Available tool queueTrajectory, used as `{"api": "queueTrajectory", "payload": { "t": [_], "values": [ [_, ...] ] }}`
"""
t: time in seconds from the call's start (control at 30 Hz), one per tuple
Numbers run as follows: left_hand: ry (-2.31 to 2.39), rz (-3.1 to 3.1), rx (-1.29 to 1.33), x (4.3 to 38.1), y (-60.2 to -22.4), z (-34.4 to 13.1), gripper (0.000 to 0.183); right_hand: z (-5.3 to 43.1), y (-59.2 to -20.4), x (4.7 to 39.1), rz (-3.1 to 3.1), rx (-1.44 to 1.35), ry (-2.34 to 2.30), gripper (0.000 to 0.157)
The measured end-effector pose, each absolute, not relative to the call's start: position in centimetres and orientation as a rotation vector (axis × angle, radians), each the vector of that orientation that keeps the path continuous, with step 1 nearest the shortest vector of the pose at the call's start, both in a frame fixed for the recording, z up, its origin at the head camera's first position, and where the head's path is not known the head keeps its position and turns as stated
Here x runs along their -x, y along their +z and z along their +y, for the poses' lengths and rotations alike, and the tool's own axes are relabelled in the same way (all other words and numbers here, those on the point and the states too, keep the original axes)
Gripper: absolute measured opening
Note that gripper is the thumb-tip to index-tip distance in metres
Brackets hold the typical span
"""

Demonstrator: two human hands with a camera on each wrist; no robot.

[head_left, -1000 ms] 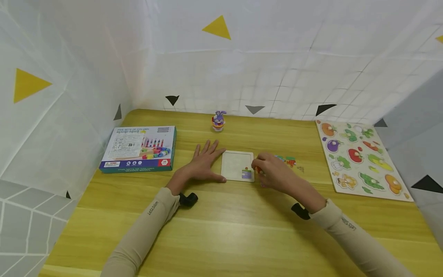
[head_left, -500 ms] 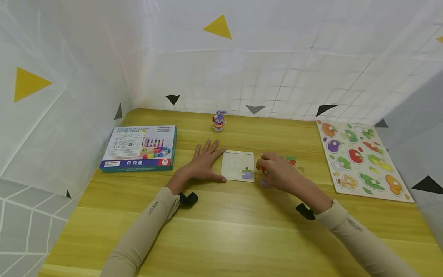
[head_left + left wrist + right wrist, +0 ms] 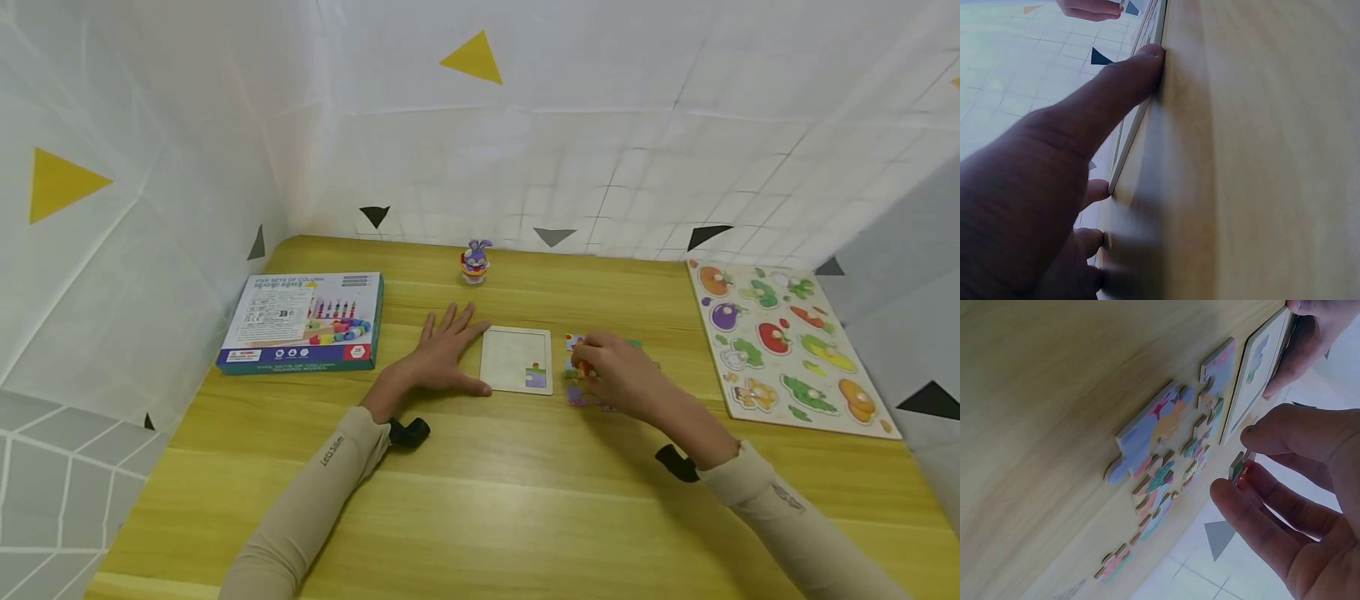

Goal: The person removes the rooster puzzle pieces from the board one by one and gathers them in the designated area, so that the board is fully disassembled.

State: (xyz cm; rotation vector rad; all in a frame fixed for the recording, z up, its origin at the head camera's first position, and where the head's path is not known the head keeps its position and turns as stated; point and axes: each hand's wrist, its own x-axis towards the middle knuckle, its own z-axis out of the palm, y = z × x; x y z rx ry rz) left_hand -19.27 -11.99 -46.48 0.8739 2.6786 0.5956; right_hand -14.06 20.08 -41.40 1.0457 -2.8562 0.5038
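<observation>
A square puzzle tray lies flat on the wooden table, with one purple-and-green jigsaw piece in its lower right corner. My left hand rests spread at the tray's left side, thumb and index fingertip touching its edge. Just right of the tray, my right hand hovers over several loose jigsaw pieces and partly hides them in the head view. Between its thumb and fingers it pinches a small jigsaw piece with a green part, seen nearly edge-on in the right wrist view.
A purple rabbit figurine stands behind the tray. On the left lies a boxed bead set. A wooden vegetable peg board lies at the right. White sheeting rises behind the table.
My right hand has moved rightward, away from the tray's edge and across the loose pieces, uncovering those nearest the tray. The left hand and tray have stayed in place.
</observation>
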Motion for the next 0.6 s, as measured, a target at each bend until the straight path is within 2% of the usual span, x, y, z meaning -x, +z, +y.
{"api": "queueTrajectory", "payload": {
  "t": [0.6],
  "values": [
    [0.622, 2.675, -0.868, 19.2, -46.4, -12.0, 0.111, 22.1, -41.5, 13.6, -2.856, -0.991, 0.459, 0.023]
  ]
}}
